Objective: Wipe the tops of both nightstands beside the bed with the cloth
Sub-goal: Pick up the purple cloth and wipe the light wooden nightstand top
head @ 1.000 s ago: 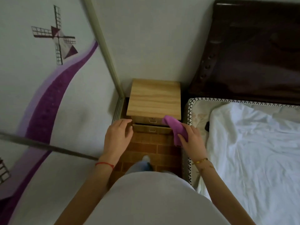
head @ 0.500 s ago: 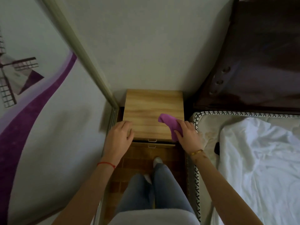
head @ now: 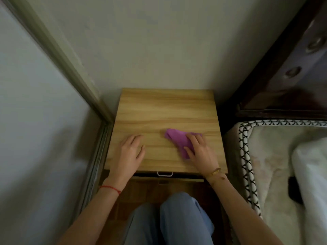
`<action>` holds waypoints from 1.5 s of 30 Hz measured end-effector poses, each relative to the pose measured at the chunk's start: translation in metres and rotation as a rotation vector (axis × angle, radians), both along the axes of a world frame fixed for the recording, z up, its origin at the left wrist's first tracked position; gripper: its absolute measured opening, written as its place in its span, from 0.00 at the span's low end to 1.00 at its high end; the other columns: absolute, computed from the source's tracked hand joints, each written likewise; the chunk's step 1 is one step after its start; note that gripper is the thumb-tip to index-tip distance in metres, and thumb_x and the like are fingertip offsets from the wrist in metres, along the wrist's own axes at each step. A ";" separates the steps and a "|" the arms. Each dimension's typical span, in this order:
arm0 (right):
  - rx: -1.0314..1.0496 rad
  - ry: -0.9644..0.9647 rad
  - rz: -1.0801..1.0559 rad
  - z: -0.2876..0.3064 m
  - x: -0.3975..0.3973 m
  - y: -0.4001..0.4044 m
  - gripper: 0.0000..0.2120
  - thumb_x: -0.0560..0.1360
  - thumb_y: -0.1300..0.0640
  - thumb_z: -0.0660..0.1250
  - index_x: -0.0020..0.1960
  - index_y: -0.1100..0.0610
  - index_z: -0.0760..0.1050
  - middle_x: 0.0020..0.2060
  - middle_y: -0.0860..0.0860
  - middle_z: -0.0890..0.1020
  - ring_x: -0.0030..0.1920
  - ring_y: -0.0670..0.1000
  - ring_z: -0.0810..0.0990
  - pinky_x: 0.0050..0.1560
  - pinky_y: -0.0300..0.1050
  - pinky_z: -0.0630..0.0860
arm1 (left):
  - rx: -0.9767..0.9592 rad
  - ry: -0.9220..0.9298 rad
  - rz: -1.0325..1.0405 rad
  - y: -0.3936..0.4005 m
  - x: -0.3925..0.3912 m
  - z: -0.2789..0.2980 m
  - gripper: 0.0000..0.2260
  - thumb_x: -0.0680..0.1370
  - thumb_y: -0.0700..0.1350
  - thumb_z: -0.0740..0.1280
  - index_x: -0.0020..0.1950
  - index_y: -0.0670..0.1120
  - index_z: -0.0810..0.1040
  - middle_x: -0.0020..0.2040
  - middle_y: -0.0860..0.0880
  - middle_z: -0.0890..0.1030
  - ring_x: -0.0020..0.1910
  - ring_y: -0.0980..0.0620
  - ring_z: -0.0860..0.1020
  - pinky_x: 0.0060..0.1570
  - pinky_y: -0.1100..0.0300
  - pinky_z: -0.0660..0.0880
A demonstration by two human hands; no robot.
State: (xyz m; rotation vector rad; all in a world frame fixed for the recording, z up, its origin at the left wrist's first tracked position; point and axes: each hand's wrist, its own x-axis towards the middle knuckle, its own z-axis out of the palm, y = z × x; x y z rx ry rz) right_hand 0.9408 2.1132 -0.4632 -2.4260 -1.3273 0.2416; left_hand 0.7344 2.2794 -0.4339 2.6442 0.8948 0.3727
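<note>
Head view: both hands, right (head: 200, 152) pressing cloth (head: 178, 141), now rest atop nightstand (head: 164, 110).

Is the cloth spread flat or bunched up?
Bunched up: the cloth lies crumpled in folds on the nightstand under the right hand.

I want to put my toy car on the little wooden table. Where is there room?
The back half of the nightstand, by the wall, is bare wood. A smaller bare strip lies between the left hand and the purple cloth. The front is crowded: the right hand presses the cloth there.
</note>
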 end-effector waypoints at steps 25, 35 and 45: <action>-0.087 -0.216 0.199 -0.080 -0.023 0.028 0.27 0.79 0.40 0.46 0.76 0.39 0.43 0.77 0.43 0.47 0.76 0.51 0.41 0.74 0.55 0.37 | 0.122 -0.048 0.055 0.020 -0.004 -0.118 0.22 0.80 0.55 0.58 0.71 0.46 0.72 0.71 0.47 0.72 0.72 0.47 0.66 0.72 0.47 0.63; -0.164 -0.206 0.008 -0.074 0.005 0.026 0.27 0.79 0.39 0.44 0.76 0.41 0.44 0.77 0.46 0.46 0.76 0.54 0.40 0.74 0.54 0.36 | 0.108 -0.062 0.046 0.020 -0.005 -0.118 0.22 0.80 0.54 0.60 0.71 0.46 0.72 0.71 0.46 0.72 0.72 0.46 0.66 0.72 0.44 0.63; -0.199 -0.197 -0.058 -0.074 0.015 -0.020 0.27 0.79 0.37 0.43 0.76 0.39 0.41 0.77 0.45 0.45 0.76 0.52 0.40 0.72 0.52 0.34 | 0.101 -0.032 0.040 0.020 -0.004 -0.117 0.22 0.80 0.53 0.60 0.72 0.46 0.71 0.72 0.46 0.71 0.73 0.46 0.65 0.73 0.46 0.61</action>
